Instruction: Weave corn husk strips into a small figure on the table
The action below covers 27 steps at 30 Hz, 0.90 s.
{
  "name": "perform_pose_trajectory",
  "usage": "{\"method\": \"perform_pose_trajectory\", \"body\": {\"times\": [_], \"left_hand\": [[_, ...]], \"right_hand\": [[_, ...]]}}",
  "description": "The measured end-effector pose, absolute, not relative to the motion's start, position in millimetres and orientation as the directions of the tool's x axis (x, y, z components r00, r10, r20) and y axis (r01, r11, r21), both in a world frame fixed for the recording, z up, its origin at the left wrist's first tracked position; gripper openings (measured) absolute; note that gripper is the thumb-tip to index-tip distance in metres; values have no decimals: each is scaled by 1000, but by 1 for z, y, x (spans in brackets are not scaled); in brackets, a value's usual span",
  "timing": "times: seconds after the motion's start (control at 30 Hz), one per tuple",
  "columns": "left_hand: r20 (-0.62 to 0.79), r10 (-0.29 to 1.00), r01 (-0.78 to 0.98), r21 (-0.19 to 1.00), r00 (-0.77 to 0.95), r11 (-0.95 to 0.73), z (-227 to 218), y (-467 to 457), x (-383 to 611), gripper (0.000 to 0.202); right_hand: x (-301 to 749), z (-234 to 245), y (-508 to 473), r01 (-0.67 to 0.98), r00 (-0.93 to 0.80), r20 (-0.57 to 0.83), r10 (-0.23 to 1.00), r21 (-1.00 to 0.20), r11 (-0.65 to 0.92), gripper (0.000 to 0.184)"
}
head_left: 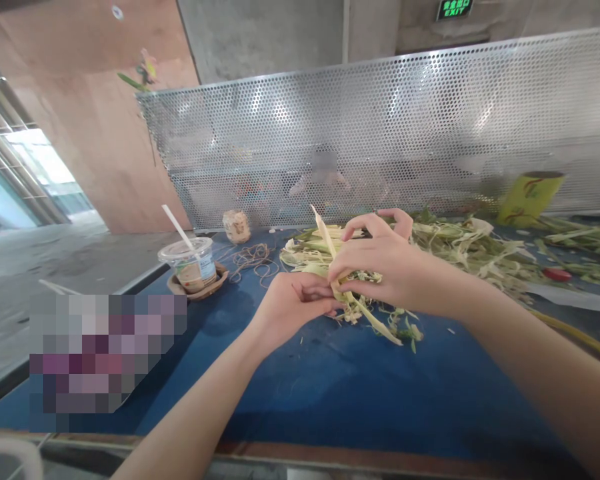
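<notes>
Both hands meet over the blue table (330, 393) around a pale yellow-green plant strip (353, 303). My left hand (293, 303) is curled shut on the strip's lower part. My right hand (380, 267) pinches the same strip from above, with its index finger and thumb raised. One end of the strip points up past my fingers, the other trails down to the table with small green bits. Just behind my hands lies a heap of similar husks and stalks (450, 243).
A plastic cup with a straw (194, 263) stands at the left in a brown holder, beside a coil of twine (253, 257) and a small jar (237, 225). A perforated metal screen (380, 127) walls the far edge. A yellow container (529, 197) and a red object (556, 273) sit at the right.
</notes>
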State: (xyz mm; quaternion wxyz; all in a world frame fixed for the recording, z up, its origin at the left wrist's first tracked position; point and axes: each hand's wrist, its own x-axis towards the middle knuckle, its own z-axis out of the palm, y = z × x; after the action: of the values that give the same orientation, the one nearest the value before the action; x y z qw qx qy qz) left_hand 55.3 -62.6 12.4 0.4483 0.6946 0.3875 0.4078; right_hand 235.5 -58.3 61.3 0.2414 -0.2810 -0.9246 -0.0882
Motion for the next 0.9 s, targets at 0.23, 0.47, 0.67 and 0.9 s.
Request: {"method": "perform_pose_trajectory", "body": {"times": [0.23,0.47,0.67,0.9], "left_hand": [[225,909,210,927,352,-311,8,-61,56,19],[348,864,470,732,365,-493,10,-65,59,15],[387,858,506,694,336,-511,11,-65,62,13],[375,868,476,728,327,-494,10,-63,60,14]], "right_hand": [[236,61,-56,613,-715,437,545,18,790,16],[232,59,-63,667,-692,418,589,56,743,19],[224,53,-70,787,-588,459,666,135,602,16],[220,55,-73,765,-619,417,665,130,631,17]]}}
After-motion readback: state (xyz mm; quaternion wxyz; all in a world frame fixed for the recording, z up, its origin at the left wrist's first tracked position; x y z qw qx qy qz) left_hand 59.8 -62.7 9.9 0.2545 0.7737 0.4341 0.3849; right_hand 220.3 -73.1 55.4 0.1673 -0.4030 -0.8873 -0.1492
